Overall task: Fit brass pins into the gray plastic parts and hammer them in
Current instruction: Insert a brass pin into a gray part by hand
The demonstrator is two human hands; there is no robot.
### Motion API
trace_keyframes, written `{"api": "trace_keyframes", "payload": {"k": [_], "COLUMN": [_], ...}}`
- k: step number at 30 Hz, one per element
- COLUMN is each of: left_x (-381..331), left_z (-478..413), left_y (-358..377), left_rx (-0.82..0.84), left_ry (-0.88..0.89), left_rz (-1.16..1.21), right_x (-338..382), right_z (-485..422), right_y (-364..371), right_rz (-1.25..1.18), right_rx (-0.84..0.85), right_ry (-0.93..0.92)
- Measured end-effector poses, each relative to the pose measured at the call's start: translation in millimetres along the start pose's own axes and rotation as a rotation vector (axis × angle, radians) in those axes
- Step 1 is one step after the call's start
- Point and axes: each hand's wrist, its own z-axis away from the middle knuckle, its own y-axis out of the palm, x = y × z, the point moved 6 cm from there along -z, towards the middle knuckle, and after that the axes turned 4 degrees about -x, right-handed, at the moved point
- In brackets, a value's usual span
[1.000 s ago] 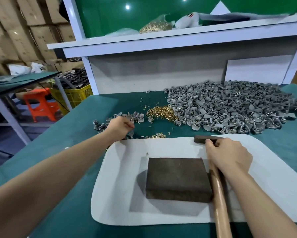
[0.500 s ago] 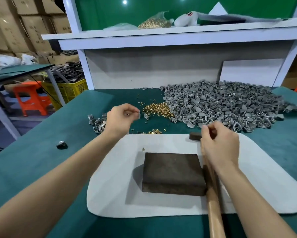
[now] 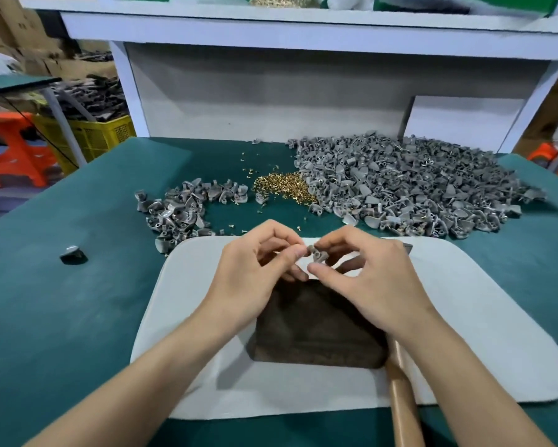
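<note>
My left hand (image 3: 255,272) and my right hand (image 3: 364,275) meet above the far edge of a dark block (image 3: 319,330) on a white mat (image 3: 483,317). Between their fingertips they pinch one small gray plastic part (image 3: 316,253). Whether a pin sits in it is too small to tell. The hammer lies on the mat at the right: its wooden handle (image 3: 401,401) runs toward me and its head is mostly hidden behind my right hand. A heap of brass pins (image 3: 284,188) lies on the green table beyond the mat.
A big pile of gray parts (image 3: 416,185) spreads at the back right, a smaller pile (image 3: 181,211) at the back left. One stray part (image 3: 73,253) lies alone on the left. A white shelf unit (image 3: 271,91) closes the back; a yellow crate (image 3: 90,137) stands off-table left.
My left hand came back from the small pile with a gray part. My right hand let go of the hammer and moved in to meet it above the block.
</note>
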Motion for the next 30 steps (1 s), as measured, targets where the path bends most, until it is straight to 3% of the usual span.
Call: {"api": "trace_keyframes", "payload": {"k": [3, 6, 9, 15, 27, 30], "left_x": [2, 3, 6, 4, -7, -7], "left_z": [-1, -1, 0, 4, 7, 5], "left_y": [-5, -4, -2, 4, 8, 7], "left_rx": [-0.048, -0.036, -0.021, 0.035, 0.09, 0.207], "left_ry": [-0.003, 0.001, -0.012, 0.01, 0.131, 0.074], "left_rz": [-0.001, -0.027, -0.041, -0.049, -0.155, -0.249], "right_x": [-2, 0, -6, 3, 8, 4], "right_z": [-2, 4, 6, -3, -1, -2], "right_y": [0, 9, 8, -7, -4, -8], "right_rz": [-0.116, -0.044, -0.038, -0.23, -0.265, -0.266], "right_rx": [0.2, 0.467, 0.533, 0.196, 0.104, 0.098], "right_ry": [0.055, 0.031, 0.097, 0.007, -0.022, 0.025]}}
